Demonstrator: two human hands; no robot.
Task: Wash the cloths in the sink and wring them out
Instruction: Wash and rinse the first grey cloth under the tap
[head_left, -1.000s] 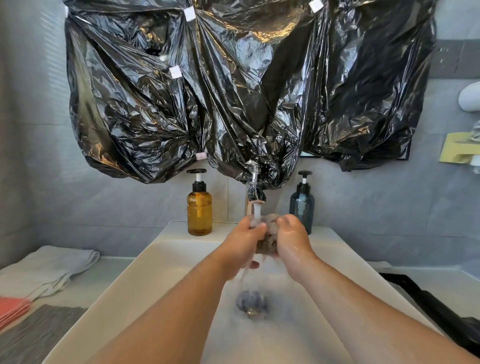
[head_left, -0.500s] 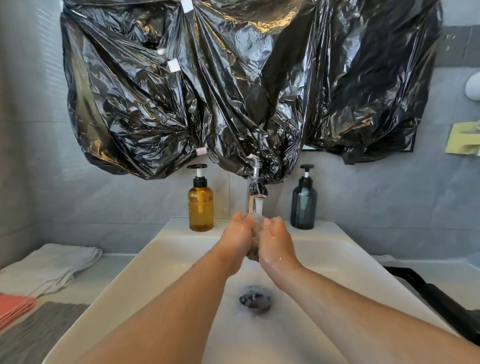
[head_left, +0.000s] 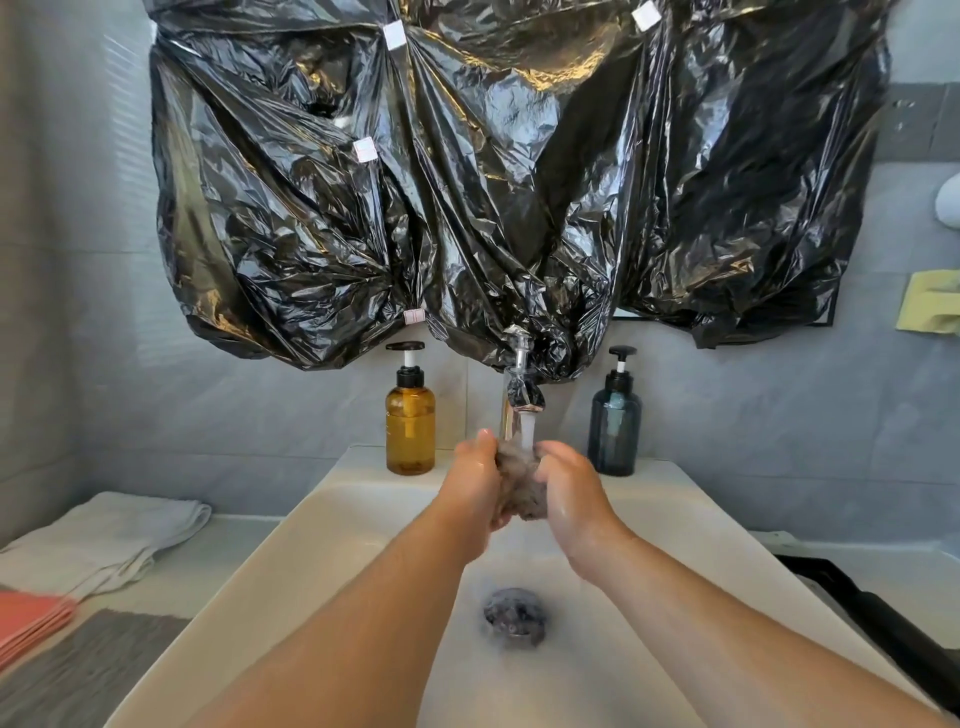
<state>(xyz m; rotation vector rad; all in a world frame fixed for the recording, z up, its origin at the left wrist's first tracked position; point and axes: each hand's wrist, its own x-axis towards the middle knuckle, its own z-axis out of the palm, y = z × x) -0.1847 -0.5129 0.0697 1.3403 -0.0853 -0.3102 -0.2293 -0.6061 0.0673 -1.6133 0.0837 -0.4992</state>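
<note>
A wet grey cloth (head_left: 521, 483) is bunched into a wad over the white sink (head_left: 291, 561). My left hand (head_left: 475, 486) grips its left side and my right hand (head_left: 569, 491) grips its right side. Water runs from the chrome tap (head_left: 522, 397) straight onto the top of the cloth. Most of the cloth is hidden between my palms. Below my hands the drain (head_left: 514, 616) lies in the wet basin.
An amber pump bottle (head_left: 410, 421) and a dark blue pump bottle (head_left: 615, 423) flank the tap. On the left counter lie a folded white towel (head_left: 104, 535), pink cloths (head_left: 31, 621) and a grey cloth (head_left: 78, 670). Black plastic sheeting (head_left: 493, 182) covers the wall above.
My hands pressed close together around the cloth, then parted a little, so more of the grey wad shows between them. They stay under the running water.
</note>
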